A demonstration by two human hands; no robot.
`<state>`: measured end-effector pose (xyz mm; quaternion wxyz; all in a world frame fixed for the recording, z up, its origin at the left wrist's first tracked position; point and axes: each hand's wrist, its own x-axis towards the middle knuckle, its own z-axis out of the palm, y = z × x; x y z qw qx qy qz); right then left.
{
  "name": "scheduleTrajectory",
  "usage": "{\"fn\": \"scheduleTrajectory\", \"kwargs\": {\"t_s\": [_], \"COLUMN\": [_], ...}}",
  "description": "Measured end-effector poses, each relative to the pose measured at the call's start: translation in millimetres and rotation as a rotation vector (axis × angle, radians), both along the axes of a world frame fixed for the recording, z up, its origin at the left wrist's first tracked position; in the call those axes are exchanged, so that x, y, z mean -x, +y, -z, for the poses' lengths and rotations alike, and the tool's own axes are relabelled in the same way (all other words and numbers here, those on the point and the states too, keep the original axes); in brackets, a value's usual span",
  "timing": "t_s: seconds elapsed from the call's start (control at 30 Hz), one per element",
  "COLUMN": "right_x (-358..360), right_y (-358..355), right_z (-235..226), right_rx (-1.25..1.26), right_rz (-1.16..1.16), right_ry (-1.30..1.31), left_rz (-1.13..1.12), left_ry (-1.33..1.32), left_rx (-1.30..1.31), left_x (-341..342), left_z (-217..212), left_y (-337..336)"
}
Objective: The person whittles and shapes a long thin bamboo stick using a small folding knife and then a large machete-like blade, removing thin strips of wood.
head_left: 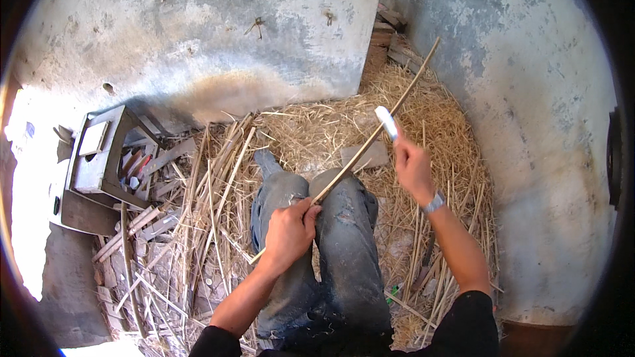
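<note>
A long, thin wooden stick slants across my lap, from below my left wrist up toward the far right. Around its lower part, above my thighs, my left hand is closed. My right hand, with a metal watch on the wrist, grips a knife. Its short blade looks white with glare and lies against or just beside the stick's upper half. The handle is mostly hidden in my fingers. My knees, in worn dark trousers, are under the stick.
Straw-coloured shavings cover the floor ahead and to the right. Long split sticks lie in a heap on the left. Beyond them is a wooden stool tipped over, with tools by it. Plastered walls close in the far side and the right.
</note>
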<state>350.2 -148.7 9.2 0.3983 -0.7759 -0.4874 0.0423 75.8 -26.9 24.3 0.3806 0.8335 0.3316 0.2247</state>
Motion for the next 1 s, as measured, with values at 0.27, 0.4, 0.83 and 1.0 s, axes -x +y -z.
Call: {"fn": "scheduleTrajectory", "kwargs": {"t_s": [0.27,0.4,0.83,1.0], "right_x": [25.0,8.4,75.7,-27.1], "right_y": [2.6,5.4,-10.3,-8.5], "right_z": [2.9,-2.2,-3.4,-6.1], "right_rx": [-0.118,-0.028,-0.048,-0.099], "right_rz": [-0.202,-0.095,-0.261,0.234], "right_ry": [-0.047,0.009,0.14,-0.087], "left_rz": [0.006,0.002,-0.06,-0.063], "left_ry": [0.035,0.082,0.113,0.02], "left_rx": [0.019,-0.04,0.039,-0.205], "left_x": [2.3,-2.6,-3.0,5.0], "left_z": [1.1,-1.8,-10.4,-0.9], "left_y": [1.4,-0.9,-1.8,-17.0]}}
